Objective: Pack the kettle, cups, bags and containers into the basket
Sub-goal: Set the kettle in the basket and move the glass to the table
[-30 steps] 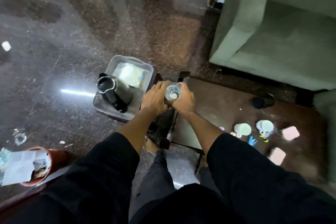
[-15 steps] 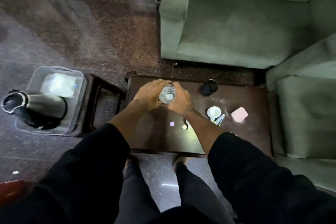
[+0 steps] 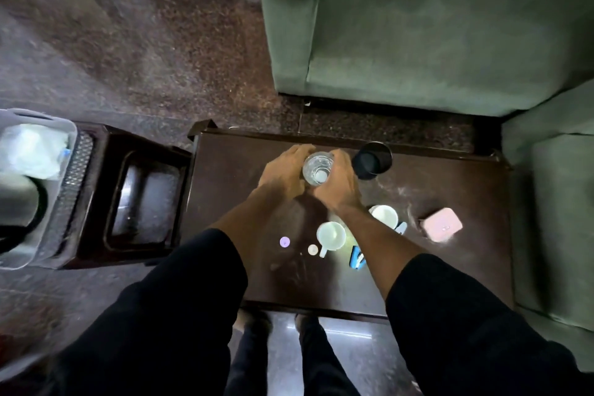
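Note:
My left hand (image 3: 284, 172) and my right hand (image 3: 339, 185) both wrap a clear glass (image 3: 317, 168), held upright above the dark wooden table (image 3: 231, 177). On the table stand two white cups (image 3: 331, 235) (image 3: 384, 215), a black round container (image 3: 371, 159), a pink box (image 3: 442, 228) and blue sachets (image 3: 356, 259). The grey basket (image 3: 69, 190) sits at the far left on a small stool, with the kettle (image 3: 19, 202) and a white bag (image 3: 32, 151) inside it.
A green sofa (image 3: 434, 26) stands behind the table and another green seat (image 3: 559, 202) on its right. Two small round lids (image 3: 284, 241) (image 3: 312, 249) lie near the table's front. A dark stool (image 3: 141, 196) separates basket and table. My feet are below the table edge.
The view has swung right from the basket to the table. Both hands, still around the glass, have gone from beside the basket to over the table next to the black container.

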Demonstrator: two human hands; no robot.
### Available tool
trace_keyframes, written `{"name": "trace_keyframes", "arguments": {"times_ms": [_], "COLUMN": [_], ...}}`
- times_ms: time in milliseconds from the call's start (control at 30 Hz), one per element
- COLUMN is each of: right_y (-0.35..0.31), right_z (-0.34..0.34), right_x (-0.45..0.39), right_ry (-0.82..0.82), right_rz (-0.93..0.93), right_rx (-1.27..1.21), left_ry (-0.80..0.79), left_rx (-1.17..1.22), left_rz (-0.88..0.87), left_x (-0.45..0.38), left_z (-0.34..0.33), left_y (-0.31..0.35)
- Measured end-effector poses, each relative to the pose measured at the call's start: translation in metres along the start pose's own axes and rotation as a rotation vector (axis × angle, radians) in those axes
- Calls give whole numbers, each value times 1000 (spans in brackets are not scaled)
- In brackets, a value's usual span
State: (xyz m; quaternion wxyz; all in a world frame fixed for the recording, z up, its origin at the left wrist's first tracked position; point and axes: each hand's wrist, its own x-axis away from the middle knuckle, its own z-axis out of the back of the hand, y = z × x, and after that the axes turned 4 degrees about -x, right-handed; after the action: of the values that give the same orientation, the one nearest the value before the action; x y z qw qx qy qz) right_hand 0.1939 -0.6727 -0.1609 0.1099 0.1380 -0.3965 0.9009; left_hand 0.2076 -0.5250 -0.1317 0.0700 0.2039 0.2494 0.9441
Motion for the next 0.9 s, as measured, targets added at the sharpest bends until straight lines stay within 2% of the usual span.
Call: {"name": "trace_keyframes", "arguments": {"times_ms": [433, 567, 667, 900], "right_y": [46, 48, 44, 24], "right_z": [-44, -41, -31, -7], "right_x": [-45, -40, -34, -8], "right_ry": [150, 79, -1, 24], "right_rz": [-89, -45, 20, 50], "right_rx": [-103, -29, 74, 209], "left_ry": [97, 111, 54, -26], "left_rx": [47, 54, 37, -81], "left_rz": [103, 117, 114, 111], "left_x": [-39, -37, -38, -31], "left_z": [-62, -66, -57, -18], "left_y": [-31, -31, -26, -14]}}
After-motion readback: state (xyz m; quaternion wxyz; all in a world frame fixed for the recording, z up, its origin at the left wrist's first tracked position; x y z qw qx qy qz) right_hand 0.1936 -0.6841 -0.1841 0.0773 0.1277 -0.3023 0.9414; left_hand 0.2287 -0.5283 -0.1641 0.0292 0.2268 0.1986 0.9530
